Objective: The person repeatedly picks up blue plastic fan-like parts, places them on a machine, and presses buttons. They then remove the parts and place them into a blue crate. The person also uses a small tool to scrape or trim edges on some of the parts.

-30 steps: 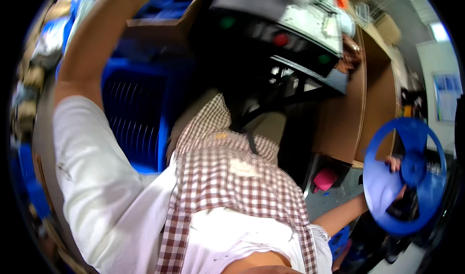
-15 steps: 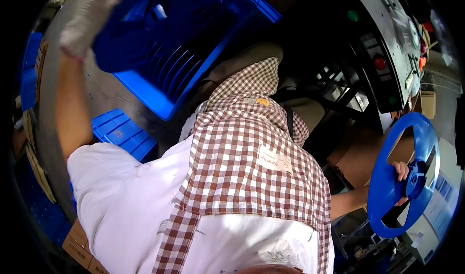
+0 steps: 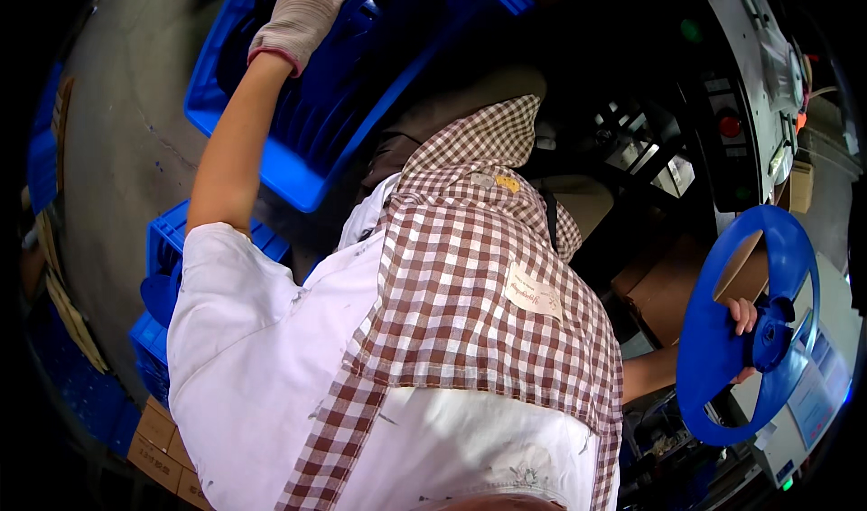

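At the upper left, my left hand (image 3: 302, 14) wears a pale knitted glove and reaches over a blue plastic crate (image 3: 293, 186). Its fingers are curled at the top edge of the picture, at a dark blue plastic disc (image 3: 361, 28) whose outline is partly lost in shadow. Several similar discs stand in a row inside the crate. Out to the right, my bare right hand (image 3: 742, 317) grips a blue plastic reel flange (image 3: 713, 348) near its hub. The flange is upright, with large cut-outs between its spokes; fingers show through them, and the rest of the hand is behind it.
A machine panel (image 3: 736, 87) with a red button and a green light stands at the upper right. Below it is a brown cardboard box (image 3: 664, 285). More blue crates (image 3: 167, 240) and cardboard cartons (image 3: 158, 452) are on my left.
My left hand has swung right and inward over the crate, bringing the blue disc from the crate's left side in among the others. My right hand holds the reel flange almost still.
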Tool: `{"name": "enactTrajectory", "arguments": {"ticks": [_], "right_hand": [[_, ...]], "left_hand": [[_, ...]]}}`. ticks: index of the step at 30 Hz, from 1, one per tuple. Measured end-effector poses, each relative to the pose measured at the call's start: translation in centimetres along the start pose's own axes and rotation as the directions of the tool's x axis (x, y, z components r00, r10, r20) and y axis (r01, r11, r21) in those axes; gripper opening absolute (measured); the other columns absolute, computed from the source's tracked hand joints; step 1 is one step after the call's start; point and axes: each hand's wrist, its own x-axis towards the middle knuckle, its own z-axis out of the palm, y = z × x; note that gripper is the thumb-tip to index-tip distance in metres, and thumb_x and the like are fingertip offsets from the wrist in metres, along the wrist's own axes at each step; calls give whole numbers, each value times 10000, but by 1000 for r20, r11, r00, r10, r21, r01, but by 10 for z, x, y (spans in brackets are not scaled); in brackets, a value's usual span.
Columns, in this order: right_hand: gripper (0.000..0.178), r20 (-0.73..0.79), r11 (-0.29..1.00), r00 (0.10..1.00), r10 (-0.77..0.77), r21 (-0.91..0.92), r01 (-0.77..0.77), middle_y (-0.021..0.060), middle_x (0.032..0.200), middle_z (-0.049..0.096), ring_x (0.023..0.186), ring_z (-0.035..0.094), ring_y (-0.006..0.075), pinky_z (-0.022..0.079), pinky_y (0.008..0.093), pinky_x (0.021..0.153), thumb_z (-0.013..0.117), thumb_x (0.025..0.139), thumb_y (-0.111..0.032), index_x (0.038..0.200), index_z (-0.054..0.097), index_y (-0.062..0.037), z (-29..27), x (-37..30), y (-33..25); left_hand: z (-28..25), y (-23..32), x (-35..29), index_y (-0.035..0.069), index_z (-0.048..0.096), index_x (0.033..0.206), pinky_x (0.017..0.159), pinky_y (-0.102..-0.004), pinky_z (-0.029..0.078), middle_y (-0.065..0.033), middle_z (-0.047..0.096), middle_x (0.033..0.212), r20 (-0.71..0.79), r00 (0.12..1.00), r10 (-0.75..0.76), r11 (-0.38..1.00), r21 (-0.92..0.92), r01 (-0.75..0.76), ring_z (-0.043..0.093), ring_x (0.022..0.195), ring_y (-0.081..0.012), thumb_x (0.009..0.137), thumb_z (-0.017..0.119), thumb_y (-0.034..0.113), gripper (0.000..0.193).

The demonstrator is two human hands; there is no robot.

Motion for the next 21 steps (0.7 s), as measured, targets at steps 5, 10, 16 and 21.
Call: {"name": "enactTrajectory", "arguments": {"ticks": [5, 10, 16, 21], "right_hand": [[597, -55, 1000, 998, -8, 25, 9, 66, 943, 401, 895, 461, 179, 354, 346, 911, 751, 714, -294, 1105, 392, -22, -2, -7, 6], [565, -20, 1000, 1000, 6, 19, -5, 74, 950, 389, 872, 432, 178, 348, 346, 895, 736, 723, -293, 1086, 401, -18, 11, 0, 20], [523, 8, 999, 1000, 15, 37, -16, 80, 959, 396, 877, 424, 181, 354, 342, 878, 684, 800, -286, 1127, 391, -1, 23, 3, 16], [487, 10, 998, 998, -56, -17, 56, 78, 958, 403, 879, 427, 175, 361, 333, 854, 663, 832, -291, 1116, 401, 6, 51, 15, 20]], "left_hand": [[20, 41, 9, 131, 603, 1110, 817, -355, 548, -91, 691, 1002, 46, 942, -333, 818, -482, 313, 665, 927, -282, 983, 479, 232, 205], [92, 45, -7, 70, 560, 1116, 819, -436, 508, -209, 652, 996, 332, 906, -262, 730, -546, 411, 629, 953, -385, 950, 498, 227, 236], [-39, 46, 24, 77, 510, 1301, 1020, -380, 437, -181, 577, 1255, 216, 935, -283, 588, -731, 346, 547, 1199, -291, 912, 622, 170, 415], [-194, 44, 123, 115, 513, 1320, 903, -250, 510, -33, 615, 1018, -259, 959, 114, 450, -847, -282, 609, 972, -135, 939, 597, 195, 398]]}}
